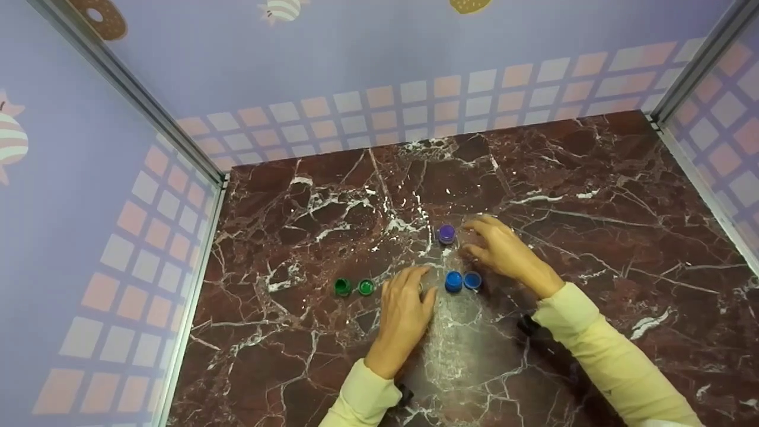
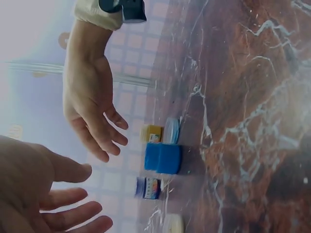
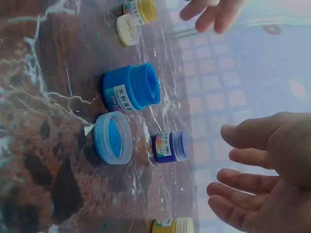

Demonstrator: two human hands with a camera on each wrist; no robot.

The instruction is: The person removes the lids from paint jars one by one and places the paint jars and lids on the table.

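Observation:
My left hand (image 1: 404, 308) hovers palm down over the table, fingers loosely bent and holding nothing. My right hand (image 1: 501, 249) is just right of a capped purple paint jar (image 1: 446, 235), fingers apart from it. Between the hands stands an uncapped blue paint jar (image 1: 453, 281), its lid (image 1: 472, 280) lying inner side up beside it. Left of my left hand are an open green paint jar (image 1: 342, 287) and its lid (image 1: 366, 287). The right wrist view also shows a yellow paint jar (image 3: 147, 10), a pale lid (image 3: 127, 30) and another yellow jar (image 3: 173, 225).
The dark red marbled table (image 1: 593, 332) has white veins. Lilac panels with pink and white squares (image 1: 379, 107) enclose its back and sides, joined by metal corner posts (image 1: 699, 65).

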